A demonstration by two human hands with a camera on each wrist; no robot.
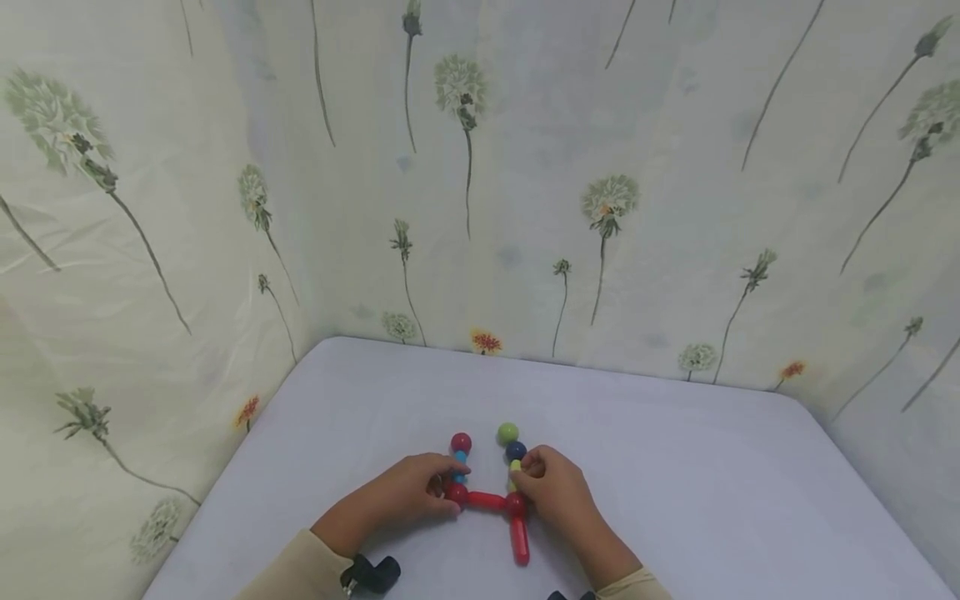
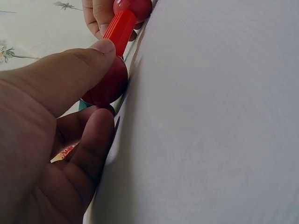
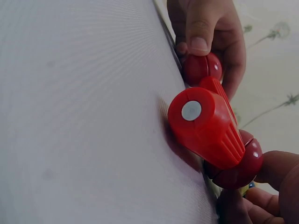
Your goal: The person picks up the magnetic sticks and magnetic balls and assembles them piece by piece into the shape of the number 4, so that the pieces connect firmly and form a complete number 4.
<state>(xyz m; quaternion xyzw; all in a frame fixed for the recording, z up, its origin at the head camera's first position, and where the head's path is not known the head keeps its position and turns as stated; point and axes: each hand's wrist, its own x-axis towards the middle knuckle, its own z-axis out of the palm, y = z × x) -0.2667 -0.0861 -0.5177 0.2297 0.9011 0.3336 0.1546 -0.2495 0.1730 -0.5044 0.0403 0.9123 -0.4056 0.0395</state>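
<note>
Magnetic rods and balls form a joined figure on the table in the head view. My left hand (image 1: pixel 405 492) pinches its left red ball (image 2: pixel 108 86) between thumb and fingers. From that ball a light blue rod (image 1: pixel 461 457) runs to a far red ball (image 1: pixel 461 442), and a red rod (image 1: pixel 486 501) leads to a right red ball (image 1: pixel 515 504). My right hand (image 1: pixel 558 492) holds the yellow-green rod (image 1: pixel 515 468), which has a dark blue ball (image 1: pixel 515 451) at its far end. A second red rod (image 3: pixel 210 130) points toward me.
A lime green ball (image 1: pixel 507 432) sits just beyond the dark blue ball; whether they touch I cannot tell. The white table (image 1: pixel 712 483) ends at a dandelion-patterned cloth (image 1: pixel 525 208) behind and at the sides. Black wrist straps (image 1: pixel 371 575) show at the bottom edge.
</note>
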